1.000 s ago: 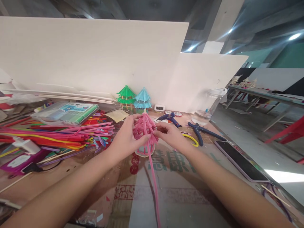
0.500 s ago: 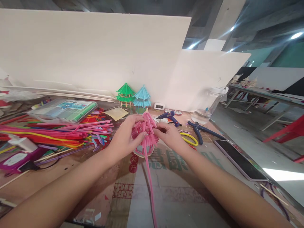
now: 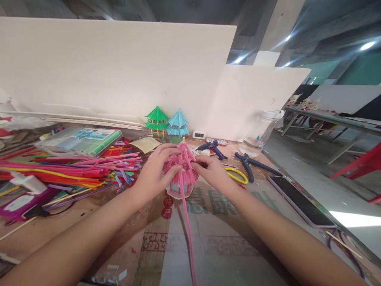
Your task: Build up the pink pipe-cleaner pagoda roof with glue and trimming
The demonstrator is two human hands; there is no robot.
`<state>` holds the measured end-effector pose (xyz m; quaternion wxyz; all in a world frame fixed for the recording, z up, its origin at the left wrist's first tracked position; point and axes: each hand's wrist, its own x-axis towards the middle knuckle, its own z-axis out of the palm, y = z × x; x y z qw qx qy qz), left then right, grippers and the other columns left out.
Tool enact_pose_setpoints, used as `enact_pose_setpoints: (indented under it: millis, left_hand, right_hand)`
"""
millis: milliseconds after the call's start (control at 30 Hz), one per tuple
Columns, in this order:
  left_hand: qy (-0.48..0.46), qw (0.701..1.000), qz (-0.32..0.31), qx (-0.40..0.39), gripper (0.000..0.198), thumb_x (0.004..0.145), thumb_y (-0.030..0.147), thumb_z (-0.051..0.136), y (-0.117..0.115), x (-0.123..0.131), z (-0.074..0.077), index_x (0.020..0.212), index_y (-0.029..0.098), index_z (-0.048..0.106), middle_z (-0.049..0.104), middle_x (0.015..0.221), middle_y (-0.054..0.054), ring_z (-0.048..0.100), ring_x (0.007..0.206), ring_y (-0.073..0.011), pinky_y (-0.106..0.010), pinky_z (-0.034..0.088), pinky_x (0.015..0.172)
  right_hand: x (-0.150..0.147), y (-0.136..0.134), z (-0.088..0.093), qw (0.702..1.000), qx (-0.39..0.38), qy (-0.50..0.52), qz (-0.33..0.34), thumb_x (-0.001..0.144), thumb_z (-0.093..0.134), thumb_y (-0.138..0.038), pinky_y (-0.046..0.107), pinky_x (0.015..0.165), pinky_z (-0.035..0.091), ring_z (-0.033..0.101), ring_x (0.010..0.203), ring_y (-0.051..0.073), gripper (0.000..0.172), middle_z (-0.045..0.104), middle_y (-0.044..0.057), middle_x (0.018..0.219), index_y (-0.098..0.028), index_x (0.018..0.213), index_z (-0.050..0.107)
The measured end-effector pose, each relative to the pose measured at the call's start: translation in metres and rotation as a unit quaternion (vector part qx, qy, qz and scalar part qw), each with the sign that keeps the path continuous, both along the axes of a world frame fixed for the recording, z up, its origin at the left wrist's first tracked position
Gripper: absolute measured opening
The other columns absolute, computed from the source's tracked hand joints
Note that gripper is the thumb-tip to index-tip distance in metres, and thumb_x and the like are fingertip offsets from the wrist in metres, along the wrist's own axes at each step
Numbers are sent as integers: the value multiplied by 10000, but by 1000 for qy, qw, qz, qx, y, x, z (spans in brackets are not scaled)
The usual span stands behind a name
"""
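A small pink pagoda model (image 3: 187, 174) with a tiered roof of pipe cleaners stands on the table in front of me. My left hand (image 3: 157, 169) is closed round its left side, with the thumb pressed on the front of the roof. From under that thumb a long pink pipe cleaner (image 3: 188, 230) hangs down and runs towards me over the tabletop. On the right, my right hand (image 3: 210, 169) pinches the roof's edge between thumb and fingers. Whether a loose pipe cleaner end is in that pinch I cannot tell.
Behind stand a green pagoda (image 3: 157, 120) and a blue pagoda (image 3: 177, 122). A glue gun (image 3: 212, 148), yellow-handled scissors (image 3: 238, 174), pliers (image 3: 248, 165), a phone (image 3: 300, 200) and a clear jug (image 3: 258, 135) lie rightward. Loose pipe cleaners (image 3: 74, 169) and a plastic case (image 3: 86, 141) fill the left.
Both hands stay at the pink pagoda, with only slight shifts of the fingers. The whole view has moved a little.
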<state>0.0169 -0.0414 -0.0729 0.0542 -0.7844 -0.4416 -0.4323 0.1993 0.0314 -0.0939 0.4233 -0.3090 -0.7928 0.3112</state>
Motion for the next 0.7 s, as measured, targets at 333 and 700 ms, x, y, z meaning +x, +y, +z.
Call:
enact_pose_setpoints:
  millis: [333,700]
  left_hand:
    - [38,999,38,10,290,864,306,558,0,0,1,1138,218,531,521,1217,-97,495,1180,-243,-430,420,1002]
    - [56,997,54,26,355,846,324,582,1,-1,0,1183,232,521,530,1217,-98,505,1165,-258,-452,419,1000]
  right_hand:
    - [-1,0,0,1000,-14,5,17,777,550,-367,254,589,381,521,654,138,213,621,8,724,-185,738,653]
    - [0,-1,2,1000,-7,-7,19,788,541,-337,254,594,392,532,665,144,188,631,10,733,-191,748,653]
